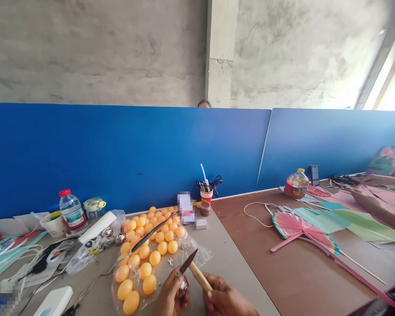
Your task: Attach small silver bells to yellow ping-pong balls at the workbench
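Note:
My left hand (171, 289) is closed around a shiny silver ball (183, 287) at the bottom centre. A dark knife blade (188, 260) points up and right from the top of that hand. In my right hand (224, 296) is a pale wooden stick (200, 277), gripped at its lower end. Its upper end meets the blade; I cannot tell whether the two are joined. Left of my hands, many orange balls (145, 270) lie on clear plastic, with a dark striped strap (154, 231) across them. Small metallic bits (170, 262) lie just beyond my left hand.
A cup of pens (206, 195), a small dark-red jar (204, 209) and a white box (202, 224) stand by the blue partition (125, 158). Bottles (73, 213), cables and a white device (54, 303) sit left. Right, another person's arm (375, 204) reaches over coloured paper near a pink fan (303, 230).

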`<action>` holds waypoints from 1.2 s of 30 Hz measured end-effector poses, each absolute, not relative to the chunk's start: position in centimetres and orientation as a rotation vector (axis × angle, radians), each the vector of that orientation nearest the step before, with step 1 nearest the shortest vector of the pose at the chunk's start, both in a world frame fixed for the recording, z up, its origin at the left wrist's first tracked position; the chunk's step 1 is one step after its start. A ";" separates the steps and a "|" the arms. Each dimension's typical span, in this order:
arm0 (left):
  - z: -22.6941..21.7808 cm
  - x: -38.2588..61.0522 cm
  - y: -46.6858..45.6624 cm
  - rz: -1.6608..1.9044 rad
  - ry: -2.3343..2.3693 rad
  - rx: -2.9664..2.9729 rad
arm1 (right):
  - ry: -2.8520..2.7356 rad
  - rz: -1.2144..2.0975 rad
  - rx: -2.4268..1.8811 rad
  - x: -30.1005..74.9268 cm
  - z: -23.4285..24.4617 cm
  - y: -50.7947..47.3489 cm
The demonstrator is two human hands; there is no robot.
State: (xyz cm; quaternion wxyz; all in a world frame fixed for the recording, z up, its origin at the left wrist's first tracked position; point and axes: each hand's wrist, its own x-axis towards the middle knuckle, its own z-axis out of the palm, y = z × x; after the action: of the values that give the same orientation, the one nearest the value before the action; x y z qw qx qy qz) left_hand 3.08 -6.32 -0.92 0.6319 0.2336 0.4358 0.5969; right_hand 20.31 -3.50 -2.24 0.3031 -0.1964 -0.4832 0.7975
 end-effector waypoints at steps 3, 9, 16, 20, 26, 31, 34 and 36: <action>-1.7 2.9 -5.9 1.403 0.997 0.465 | -1.121 2.117 -0.525 20.4 -2.6 -3.3; -3.0 2.5 -5.4 1.423 0.983 0.411 | -1.185 2.120 -0.515 20.1 -2.5 -3.6; -2.6 2.4 -6.0 1.360 0.962 0.557 | -1.206 2.096 -0.595 20.2 -2.5 -3.3; -3.3 2.6 -6.0 1.437 1.009 0.587 | -1.198 2.089 -0.583 20.4 -2.6 -3.2; -3.5 2.3 -5.9 1.404 1.016 0.595 | -1.147 2.076 -0.540 20.3 -2.4 -3.4; -3.4 2.2 -5.8 1.419 1.030 0.628 | -1.233 2.113 -0.531 20.3 -2.1 -3.5; -3.7 2.3 -5.8 1.430 1.054 0.589 | -1.153 2.123 -0.517 20.3 -1.9 -3.7; -3.7 2.2 -5.8 1.413 1.056 0.658 | -1.207 2.135 -0.513 20.2 -1.7 -3.7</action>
State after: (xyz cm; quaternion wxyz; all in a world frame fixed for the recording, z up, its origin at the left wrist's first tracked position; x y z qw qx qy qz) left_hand 2.18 -5.83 -3.68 0.5888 0.2824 0.4536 0.6065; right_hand 20.21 -3.74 -1.75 0.3128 -0.1943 -0.4576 0.8093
